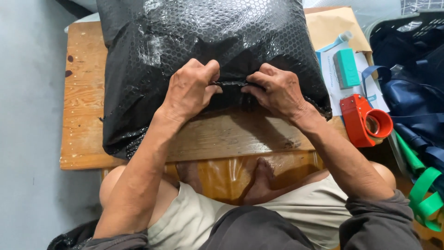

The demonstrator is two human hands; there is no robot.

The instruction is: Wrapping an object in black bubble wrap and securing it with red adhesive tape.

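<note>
Both hands are closed on the near edge of a black bubble-wrap parcel point(203, 41). The left hand point(190, 90) pinches the folded edge between thumb and curled fingers; the right hand point(276, 90) does the same just beside it, thumbs nearly meeting at the middle of the fold. Each hand is clenched on the wrap, knuckles raised.

The parcel lies flat on a wooden tabletop point(83, 92), covering most of its width. It is broad and cushion-shaped, with a glossy honeycomb surface. Its far end runs out of the top of the view; its near edge runs left to right across the tabletop, facing the person. The lower left corner hangs close to the front edge of the tabletop.

To the right of the parcel, a brown paper envelope point(333, 25) lies partly under it. On that rests a white sheet with blue print point(330, 78), rectangular, and on the sheet a small teal block point(347, 67), oblong, long axis running away from the person. Nearer, a red tape dispenser point(363, 120) sits at the right edge of the tabletop, its roll opening turned to the right.

Further right, dark blue bags with straps point(411, 83) fill a basket, and green straps point(423, 194) lie below them.
</note>
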